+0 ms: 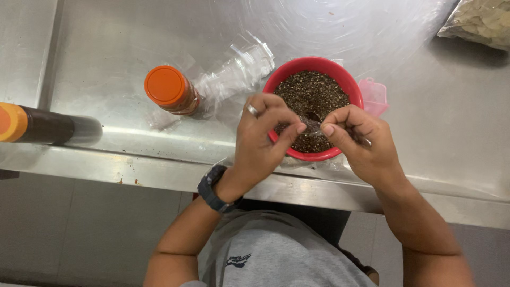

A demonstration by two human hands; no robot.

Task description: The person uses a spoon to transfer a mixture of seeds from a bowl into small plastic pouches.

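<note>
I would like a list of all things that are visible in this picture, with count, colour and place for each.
Bowl: one, red, filled with dark seeds, on the steel counter near its front edge.
Small clear bag: one, transparent, pinched between both hands over the bowl.
Jar: one, orange lid, left of the bowl.
Empty clear bags: a few, transparent, between jar and bowl.
Bottle: one, dark with orange cap, lying at far left.
Pink plastic container: one, right of the bowl.
Bag of pale pieces: one, top right corner.
Steel counter: one, silver.
Wristwatch: one, dark, left wrist.
Left hand: wears a ring.
Right hand: bare.
</note>
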